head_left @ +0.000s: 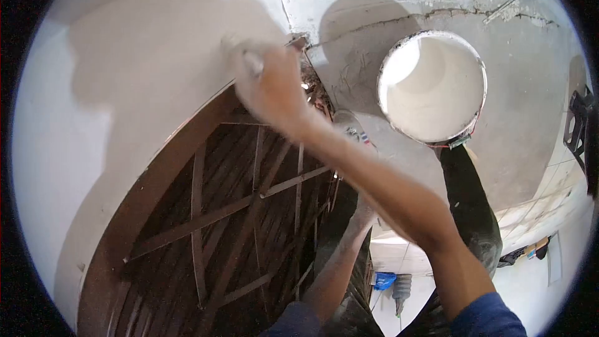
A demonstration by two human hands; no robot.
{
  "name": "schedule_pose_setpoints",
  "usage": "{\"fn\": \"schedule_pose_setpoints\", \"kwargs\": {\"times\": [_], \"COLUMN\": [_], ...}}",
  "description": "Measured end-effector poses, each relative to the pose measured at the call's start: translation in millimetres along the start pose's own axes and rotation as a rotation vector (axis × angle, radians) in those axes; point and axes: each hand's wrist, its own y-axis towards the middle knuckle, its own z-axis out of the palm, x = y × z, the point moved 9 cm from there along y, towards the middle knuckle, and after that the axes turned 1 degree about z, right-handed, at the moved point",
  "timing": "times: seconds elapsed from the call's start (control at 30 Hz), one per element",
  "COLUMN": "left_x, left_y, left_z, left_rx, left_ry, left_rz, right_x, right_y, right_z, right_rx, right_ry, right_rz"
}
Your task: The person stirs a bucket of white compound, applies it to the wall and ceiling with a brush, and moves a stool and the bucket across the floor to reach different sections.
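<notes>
Blue sleeve (486,318) closest | right hand (271,91) fingers wrapped round brush (249,59) on white wall (143,69) | left hand (364,209) fingers hidden, cannot tell | best with slow, even strokes near brown frame (187,144).

Bright daylight, strong shadows, motion blur, fisheye vignette.

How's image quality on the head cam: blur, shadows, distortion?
Head view: strong fisheye, black vignette at the corners, straight edges bowed. The right hand and the tool in it are motion-blurred against the white wall. A hard shadow of the arm falls on the wall. The bucket interior is bright, nearly blown out. The left hand is dim, partly hidden behind the right arm.
</notes>
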Motion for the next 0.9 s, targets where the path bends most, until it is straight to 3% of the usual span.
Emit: {"fn": "schedule_pose_setpoints", "kwargs": {"times": [0.07, 0.13, 0.2, 0.3, 0.33, 0.37, 0.47, 0.73, 0.9], "left_x": [0.3, -2.7, -4.4, -2.0, -1.7, -0.3, 2.4, 1.3, 0.1], "left_y": [-0.4, 1.4, 2.7, 6.0, 7.6, 9.1, 10.2, 14.2, 18.3], "left_z": [0.2, 1.8, 3.2, 8.3, 9.2, 10.5, 11.3, 4.9, 11.2], "left_rx": [0.002, 0.012, 0.027, 0.024, 0.023, 0.024, 0.013, -0.004, 0.006], "left_ry": [0.001, 0.004, 0.004, 0.011, 0.01, 0.01, 0.016, 0.002, 0.009], "left_rz": [-0.008, -0.014, -0.013, -0.01, -0.015, -0.023, -0.033, -0.09, -0.097], "right_x": [52.5, 80.0, 81.2, 48.2, 27.8, 11.2, -27.4, 84.2, 106.2], "right_y": [-22.4, -28.2, -26.2, -17.1, -11.1, -4.2, -1.7, -12.8, -11.8], "right_z": [-11.0, -17.4, -41.7, -68.1, -70.3, -69.7, -32.9, -5.9, -25.5], "right_rx": [-0.082, 0.067, 0.051, -0.046, 0.015, -0.082, 0.025, 0.161, 0.137], "right_ry": [0.097, 0.235, 0.304, 0.195, 0.117, 0.005, -0.047, 0.106, 0.423], "right_rz": [-0.162, -0.1, -0.053, -0.161, 0.04, -0.019, 0.117, 0.061, 0.081]}}
